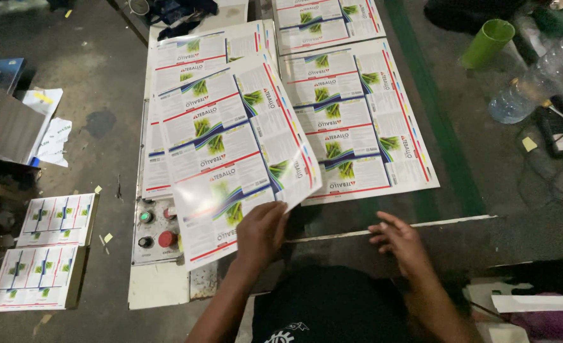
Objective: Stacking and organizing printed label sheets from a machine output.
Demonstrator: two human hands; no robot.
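Left hand (pixel 260 234) pinching the near edge of a glossy printed sheet (pixel 231 162), thumb under and fingers (pixel 274 215) curled over — sheet lifted and tilted, its near-left corner hanging past the machine table's (pixel 158 289) front, glare across the lower half. Right hand (pixel 403 242) empty, fingers loosely spread, resting palm down on the dark near edge of the table, well apart from the sheet. Beneath and behind the lifted sheet, more of the same sheets: a left stack (pixel 186 57) partly covered by it, a right stack (pixel 364 121) lying flat toward the table's right edge, another (pixel 326 22) at the far edge. Control panel (pixel 154 230) with round green and red buttons at the near-left corner, half hidden by the sheet. Beside the table's left side, two smaller piles of cut labels (pixel 46 251). Off the right side — a green cup (pixel 488 41) and a clear plastic bottle (pixel 529 86) on its side.
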